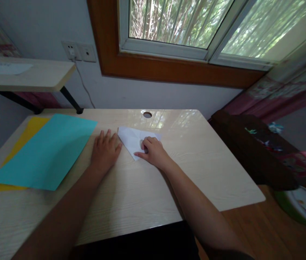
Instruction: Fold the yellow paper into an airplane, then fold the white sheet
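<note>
Left hand: the left hand (104,150) lay flat, palm down, on the desk (196,162), fingers spread a little and clamped on nothing; its fingertips sat just beside the left edge of the white paper (133,139) (contact with the sheet could not be told).
Right hand: the right hand (154,151) pressed on the near right part of the white paper, fingers curled together, index finger stretched left along the near edge; it pinned the sheet rather than gripped it.
White paper: folded, roughly triangular, lay flat near the middle of the desk, between the two hands, just near of the cable hole (147,115).
Cyan sheet: the cyan sheet (47,151) lay flat on the left of the desk, well left of the left hand.
Yellow sheet: the yellow sheet (30,131) lay under the cyan one (only its left and near margins showed).
Far side: a window (185,25) stood above the wall; a wall socket (78,51) sat far left.
</note>
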The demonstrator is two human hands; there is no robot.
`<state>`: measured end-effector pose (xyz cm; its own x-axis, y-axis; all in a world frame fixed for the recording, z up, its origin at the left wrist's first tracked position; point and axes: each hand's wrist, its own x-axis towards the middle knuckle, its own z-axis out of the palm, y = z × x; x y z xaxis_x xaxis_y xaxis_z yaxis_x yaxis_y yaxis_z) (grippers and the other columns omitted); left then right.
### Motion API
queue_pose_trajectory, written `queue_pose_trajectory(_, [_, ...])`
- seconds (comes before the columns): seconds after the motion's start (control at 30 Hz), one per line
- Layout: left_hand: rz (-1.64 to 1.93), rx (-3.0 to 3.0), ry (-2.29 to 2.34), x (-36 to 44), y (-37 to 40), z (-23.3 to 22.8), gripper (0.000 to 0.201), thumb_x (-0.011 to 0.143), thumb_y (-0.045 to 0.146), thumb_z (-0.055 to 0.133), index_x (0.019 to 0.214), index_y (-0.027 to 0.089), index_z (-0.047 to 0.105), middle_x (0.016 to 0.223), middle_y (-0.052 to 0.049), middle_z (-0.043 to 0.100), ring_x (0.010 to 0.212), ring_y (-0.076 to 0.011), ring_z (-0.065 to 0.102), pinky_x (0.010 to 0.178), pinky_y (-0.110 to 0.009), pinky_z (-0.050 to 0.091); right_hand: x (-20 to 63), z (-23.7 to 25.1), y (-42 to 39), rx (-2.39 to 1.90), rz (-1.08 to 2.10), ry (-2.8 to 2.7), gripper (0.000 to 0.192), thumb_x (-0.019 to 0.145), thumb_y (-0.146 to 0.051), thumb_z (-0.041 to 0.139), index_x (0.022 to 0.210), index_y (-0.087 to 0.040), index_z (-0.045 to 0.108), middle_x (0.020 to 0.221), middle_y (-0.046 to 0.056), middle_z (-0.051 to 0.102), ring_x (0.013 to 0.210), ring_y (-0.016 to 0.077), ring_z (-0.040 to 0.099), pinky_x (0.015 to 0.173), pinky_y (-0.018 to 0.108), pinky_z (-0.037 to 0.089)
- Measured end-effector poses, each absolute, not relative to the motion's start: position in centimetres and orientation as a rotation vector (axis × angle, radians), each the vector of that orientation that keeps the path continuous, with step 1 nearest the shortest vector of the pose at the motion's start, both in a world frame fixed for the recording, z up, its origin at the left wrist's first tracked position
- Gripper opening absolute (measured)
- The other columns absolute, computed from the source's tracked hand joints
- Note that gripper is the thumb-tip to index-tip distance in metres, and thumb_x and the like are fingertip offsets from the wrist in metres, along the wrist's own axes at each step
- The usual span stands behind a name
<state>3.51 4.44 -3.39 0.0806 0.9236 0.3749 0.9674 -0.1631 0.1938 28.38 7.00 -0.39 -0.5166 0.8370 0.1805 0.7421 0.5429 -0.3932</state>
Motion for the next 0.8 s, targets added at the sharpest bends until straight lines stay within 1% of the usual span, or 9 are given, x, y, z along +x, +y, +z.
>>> queue_pose_trajectory(0.1, [-0.713, -2.196, -1.946, 3.0, 4.9, -3.6, 0.057, 0.100, 0.043, 0.046, 0.145, 0.008, 0.048, 0.151, -0.024, 0.047, 0.146, -0.0417, 0.036, 0.117, -0.060, 0.031, 28.5, -0.5, 7.1, -1.232, 0.419, -2.461, 0.037, 0.084, -0.053, 0.077, 0.088, -0.021, 0.059, 0.100, 0.005, 0.062, 0.096, 0.0219, 0.052, 0.084, 0.032, 0.036])
queue_pose_trajectory(0.2, [-0.801, -2.187, -1.897, 2.6, 5.3, -3.6, 0.056, 0.100, 0.042, 0.048, 0.146, 0.011, 0.046, 0.145, -0.022, 0.053, 0.141, -0.0382, 0.043, 0.117, -0.055, 0.034, 28.7, -0.4, 7.1, -1.139, 0.462, -2.480, 0.035, 0.084, -0.052, 0.077, 0.090, -0.021, 0.061, 0.099, 0.005, 0.062, 0.096, 0.0213, 0.052, 0.084, 0.031, 0.036])
queue_pose_trajectory(0.27, [-0.829, -2.188, -1.889, 2.4, 5.4, -3.7, 0.058, 0.098, 0.044, 0.052, 0.147, 0.013, 0.044, 0.142, -0.021, 0.055, 0.138, -0.0377, 0.046, 0.115, -0.055, 0.036, 28.8, -0.4, 7.2, -1.077, 0.497, -2.480, 0.033, 0.085, -0.050, 0.078, 0.091, -0.022, 0.062, 0.097, 0.004, 0.062, 0.095, 0.0210, 0.053, 0.084, 0.031, 0.036])
queue_pose_trajectory(0.4, [-0.783, -2.197, -1.888, 2.4, 5.4, -3.9, 0.062, 0.095, 0.043, 0.056, 0.147, 0.012, 0.042, 0.141, -0.023, 0.056, 0.137, -0.0390, 0.047, 0.115, -0.055, 0.035, 29.3, -0.5, 7.3, -0.955, 0.572, -2.465, 0.025, 0.087, -0.045, 0.076, 0.092, -0.022, 0.066, 0.092, 0.004, 0.063, 0.094, 0.0209, 0.055, 0.085, 0.032, 0.040])
queue_pose_trajectory(0.5, [-0.785, -2.213, -1.883, 2.3, 5.4, -4.0, 0.061, 0.094, 0.042, 0.058, 0.146, 0.014, 0.044, 0.139, -0.021, 0.057, 0.135, -0.0388, 0.048, 0.114, -0.055, 0.036, 29.6, -0.3, 7.4, -0.941, 0.591, -2.416, 0.013, 0.091, -0.035, 0.071, 0.094, -0.023, 0.068, 0.098, 0.006, 0.065, 0.098, 0.0222, 0.057, 0.089, 0.036, 0.043])
queue_pose_trajectory(0.57, [-0.793, -2.228, -1.885, 2.2, 5.5, -3.9, 0.060, 0.094, 0.042, 0.058, 0.145, 0.013, 0.045, 0.138, -0.022, 0.058, 0.134, -0.0390, 0.048, 0.114, -0.056, 0.035, 29.8, -0.1, 7.5, -1.008, 0.525, -2.312, 0.010, 0.091, -0.029, 0.068, 0.099, -0.023, 0.068, 0.104, 0.008, 0.064, 0.101, 0.0238, 0.057, 0.092, 0.039, 0.044])
queue_pose_trajectory(0.67, [-0.808, -2.243, -1.893, 2.1, 5.5, -3.8, 0.058, 0.094, 0.042, 0.058, 0.142, 0.011, 0.048, 0.136, -0.022, 0.058, 0.133, -0.0386, 0.048, 0.114, -0.054, 0.035, 30.5, -0.1, 7.9, -1.157, 0.389, -2.050, 0.020, 0.089, -0.025, 0.065, 0.109, -0.023, 0.066, 0.108, 0.009, 0.060, 0.102, 0.0247, 0.056, 0.093, 0.041, 0.046])
queue_pose_trajectory(0.8, [-0.823, -2.248, -1.880, 2.0, 5.5, -3.6, 0.049, 0.093, 0.040, 0.060, 0.135, 0.015, 0.052, 0.131, -0.018, 0.061, 0.130, -0.0366, 0.051, 0.114, -0.053, 0.036, 32.1, -0.8, 9.1, -1.325, 0.304, -1.720, 0.040, 0.086, -0.028, 0.065, 0.125, -0.020, 0.057, 0.111, 0.010, 0.057, 0.092, 0.0234, 0.056, 0.084, 0.041, 0.050])
